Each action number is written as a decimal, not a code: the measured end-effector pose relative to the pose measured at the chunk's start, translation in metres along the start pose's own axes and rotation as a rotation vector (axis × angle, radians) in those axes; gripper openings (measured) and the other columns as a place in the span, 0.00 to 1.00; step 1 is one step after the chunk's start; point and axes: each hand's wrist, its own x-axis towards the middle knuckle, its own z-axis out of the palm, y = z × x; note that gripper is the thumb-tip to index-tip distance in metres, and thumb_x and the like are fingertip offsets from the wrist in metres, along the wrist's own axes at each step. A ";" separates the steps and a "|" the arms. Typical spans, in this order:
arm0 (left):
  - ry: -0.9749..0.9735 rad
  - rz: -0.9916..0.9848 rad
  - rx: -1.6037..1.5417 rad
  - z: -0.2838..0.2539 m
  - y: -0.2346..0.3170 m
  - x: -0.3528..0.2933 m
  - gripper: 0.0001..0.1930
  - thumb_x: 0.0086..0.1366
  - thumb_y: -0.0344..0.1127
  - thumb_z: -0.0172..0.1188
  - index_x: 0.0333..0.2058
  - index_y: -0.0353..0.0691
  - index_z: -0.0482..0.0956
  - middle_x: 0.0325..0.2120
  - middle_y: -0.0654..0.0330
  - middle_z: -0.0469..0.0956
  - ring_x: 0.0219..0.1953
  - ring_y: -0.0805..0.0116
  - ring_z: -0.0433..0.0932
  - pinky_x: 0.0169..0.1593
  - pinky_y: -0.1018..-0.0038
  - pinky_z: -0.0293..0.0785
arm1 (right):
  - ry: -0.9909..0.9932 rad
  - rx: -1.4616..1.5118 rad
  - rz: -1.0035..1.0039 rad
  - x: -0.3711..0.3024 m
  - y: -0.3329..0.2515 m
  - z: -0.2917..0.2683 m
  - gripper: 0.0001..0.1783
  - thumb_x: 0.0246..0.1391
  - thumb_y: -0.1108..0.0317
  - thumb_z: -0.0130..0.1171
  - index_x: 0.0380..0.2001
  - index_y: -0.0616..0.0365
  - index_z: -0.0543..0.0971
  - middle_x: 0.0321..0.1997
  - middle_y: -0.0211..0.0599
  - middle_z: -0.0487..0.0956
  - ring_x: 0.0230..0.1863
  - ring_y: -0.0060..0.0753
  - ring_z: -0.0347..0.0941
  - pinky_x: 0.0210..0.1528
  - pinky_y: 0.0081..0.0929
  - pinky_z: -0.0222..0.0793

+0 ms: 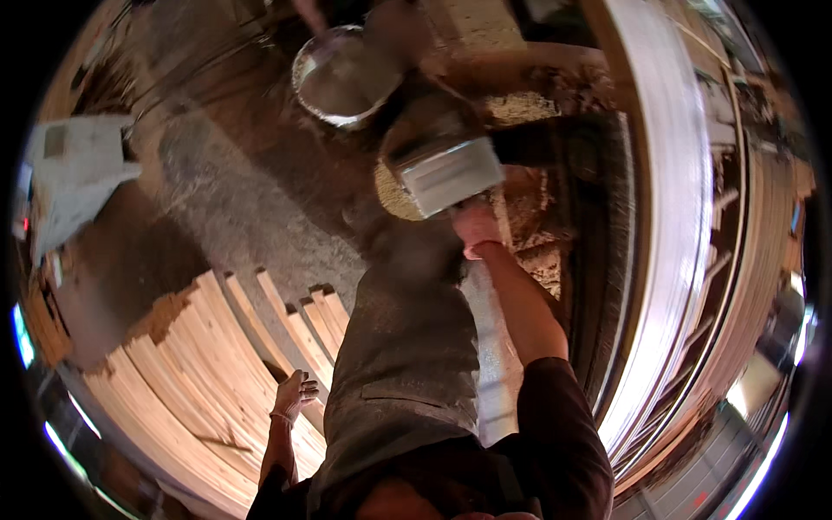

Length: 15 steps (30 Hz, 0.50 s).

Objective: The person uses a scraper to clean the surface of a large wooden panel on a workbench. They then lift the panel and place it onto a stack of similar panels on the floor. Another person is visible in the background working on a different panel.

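1. I have the pale, box-shaped scoop (452,176) ahead of the torso, slightly right of centre and tilted; motion blurs its edges.
2. I see the right hand (478,225) closed at the scoop's near edge, apparently gripping it, though I cannot make out the separate fingers.
3. Sawdust (397,192) shows just beside the scoop, on its left.
4. Farther ahead and to the left I get a round, pale-rimmed bucket (338,80).
5. The left hand (295,397) hangs well apart from the scoop, fingers loosely curled and partly open, nothing visible in its hold. Behind it I see long wooden boards (195,381) laid side by side.
6. Between the forearms I see a dusty grey apron (399,364).
7. On my far right, more long boards (771,234) lie stacked.
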 end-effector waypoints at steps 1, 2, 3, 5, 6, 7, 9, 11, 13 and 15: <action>-0.018 0.045 0.014 0.005 0.017 -0.004 0.31 0.66 0.58 0.56 0.54 0.36 0.72 0.45 0.49 0.79 0.44 0.53 0.79 0.56 0.55 0.71 | -0.040 0.086 0.030 -0.009 0.004 -0.017 0.20 0.59 0.54 0.57 0.44 0.60 0.78 0.42 0.47 0.81 0.47 0.48 0.79 0.47 0.46 0.75; -0.062 0.102 -0.038 0.002 0.023 -0.010 0.33 0.66 0.59 0.55 0.57 0.36 0.70 0.48 0.49 0.78 0.47 0.54 0.78 0.57 0.56 0.70 | -0.088 0.204 0.073 -0.022 0.005 -0.036 0.21 0.58 0.54 0.58 0.46 0.60 0.76 0.43 0.47 0.81 0.48 0.49 0.79 0.48 0.47 0.75; -0.090 0.103 -0.038 -0.007 0.022 -0.004 0.33 0.67 0.60 0.54 0.58 0.37 0.69 0.50 0.49 0.77 0.49 0.54 0.77 0.57 0.56 0.70 | -0.143 0.323 0.117 -0.036 0.000 -0.058 0.22 0.57 0.55 0.58 0.48 0.60 0.74 0.44 0.47 0.81 0.48 0.50 0.79 0.49 0.48 0.74; -0.140 0.119 -0.021 -0.008 0.035 0.012 0.29 0.68 0.60 0.52 0.55 0.41 0.70 0.48 0.52 0.76 0.47 0.55 0.76 0.55 0.59 0.70 | -0.238 0.532 0.208 -0.080 -0.005 -0.106 0.26 0.55 0.56 0.59 0.52 0.60 0.70 0.46 0.47 0.81 0.50 0.51 0.78 0.52 0.50 0.73; -0.134 0.166 0.007 0.008 0.057 0.001 0.26 0.69 0.59 0.52 0.50 0.42 0.71 0.42 0.55 0.75 0.43 0.57 0.75 0.52 0.60 0.69 | -0.126 0.521 0.205 -0.096 0.002 -0.092 0.27 0.56 0.51 0.57 0.51 0.60 0.71 0.48 0.51 0.81 0.53 0.54 0.77 0.54 0.51 0.71; -0.114 0.201 0.043 0.019 0.063 -0.001 0.26 0.69 0.62 0.52 0.47 0.43 0.71 0.38 0.57 0.74 0.41 0.58 0.75 0.52 0.59 0.69 | -0.104 0.614 0.148 -0.130 0.007 -0.120 0.30 0.58 0.46 0.54 0.52 0.61 0.70 0.50 0.54 0.79 0.54 0.56 0.76 0.55 0.51 0.71; -0.194 0.179 0.077 0.040 0.079 0.017 0.30 0.70 0.65 0.50 0.50 0.42 0.72 0.34 0.61 0.74 0.35 0.59 0.76 0.47 0.53 0.68 | 0.173 0.620 -0.029 -0.196 0.032 -0.118 0.23 0.59 0.49 0.55 0.48 0.55 0.76 0.43 0.48 0.82 0.44 0.53 0.80 0.46 0.47 0.77; -0.410 0.154 0.116 0.072 0.107 0.029 0.29 0.71 0.64 0.50 0.53 0.43 0.72 0.36 0.58 0.76 0.33 0.58 0.76 0.40 0.53 0.67 | -0.058 0.772 -0.039 -0.279 0.061 -0.180 0.22 0.59 0.48 0.55 0.49 0.51 0.77 0.42 0.47 0.83 0.49 0.50 0.79 0.48 0.46 0.75; -0.451 0.119 0.194 0.099 0.118 0.044 0.28 0.71 0.63 0.49 0.55 0.46 0.71 0.35 0.58 0.75 0.31 0.58 0.74 0.32 0.62 0.60 | -0.093 0.908 0.020 -0.369 0.115 -0.240 0.23 0.60 0.51 0.57 0.54 0.50 0.77 0.45 0.46 0.83 0.49 0.48 0.79 0.56 0.39 0.73; -0.551 0.164 0.207 0.146 0.123 0.026 0.20 0.73 0.57 0.50 0.43 0.45 0.75 0.28 0.61 0.70 0.30 0.61 0.71 0.32 0.59 0.57 | 0.178 1.105 0.191 -0.441 0.181 -0.255 0.19 0.62 0.61 0.57 0.54 0.53 0.78 0.49 0.40 0.83 0.51 0.38 0.80 0.58 0.31 0.75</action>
